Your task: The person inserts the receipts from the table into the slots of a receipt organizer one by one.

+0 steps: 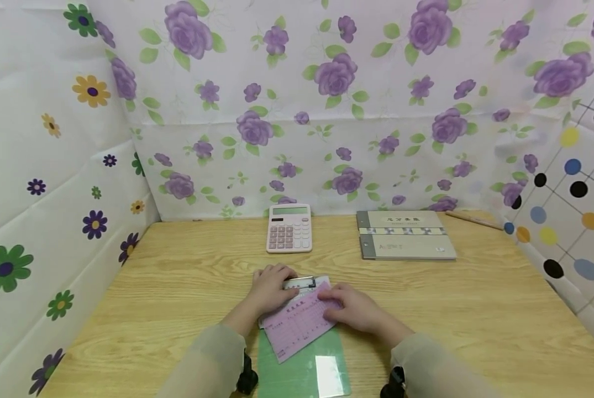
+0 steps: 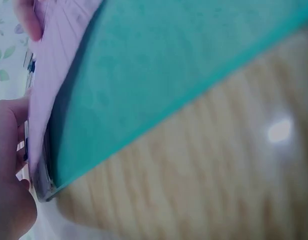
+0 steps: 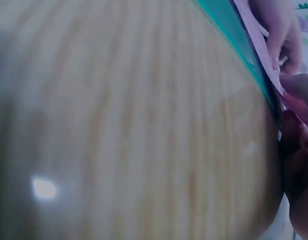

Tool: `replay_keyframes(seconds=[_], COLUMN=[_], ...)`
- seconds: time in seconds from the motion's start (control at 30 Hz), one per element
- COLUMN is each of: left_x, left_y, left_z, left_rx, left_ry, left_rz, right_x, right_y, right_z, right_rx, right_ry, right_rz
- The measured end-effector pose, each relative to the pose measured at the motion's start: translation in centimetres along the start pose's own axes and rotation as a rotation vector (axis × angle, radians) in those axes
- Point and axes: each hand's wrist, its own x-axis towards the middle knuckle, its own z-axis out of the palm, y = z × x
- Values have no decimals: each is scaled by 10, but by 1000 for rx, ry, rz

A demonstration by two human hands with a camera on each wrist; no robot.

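A green clipboard (image 1: pixel 299 367) lies on the table in front of me, its metal clip (image 1: pixel 299 283) at the far end. My left hand (image 1: pixel 272 290) grips the board's far left corner beside the clip, thumb toward the papers. Aslant over the board lies a pink printed form (image 1: pixel 299 326), its near corner reaching over the green surface. My right hand (image 1: pixel 353 309) pinches the form's right edge between thumb and fingers. White paper (image 1: pixel 321 281) shows under the form near the clip. In the left wrist view the pink form (image 2: pixel 56 65) stands slightly raised from the green board (image 2: pixel 159 60).
A pink calculator (image 1: pixel 289 229) lies beyond the clipboard. At the back right are a grey-and-beige ledger pad (image 1: pixel 406 246) and a thin brown stick-like pen (image 1: pixel 476 220). Flowered cloth (image 1: pixel 297 110) hangs behind the wooden table (image 1: pixel 177 276).
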Motion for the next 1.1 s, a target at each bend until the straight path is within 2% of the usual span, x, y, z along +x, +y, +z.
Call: replay_keyframes(seconds=[0.1,0.23,0.33,0.6,0.9,1.1], left_x=[0,1,2,7,9,9], left_y=[3,5,5,3,7,8], left_z=[-3,-7,-9,-14,-21,-20], left_rx=[39,68,80,59,41,54], left_ry=[7,-14,-35,-67,-102,-89], left_rz=[14,35,55,93,70,75], right_x=[0,0,1,4,9,11], right_y=[-4,-7,-7,-7,-17,-22], right_z=[5,11,13,15,18,20], right_rx=[-100,-228,-278,-277,-311,-310], right_ry=[38,77,93,106,117,147], right_rz=[5,-29,-44,-1,83,136])
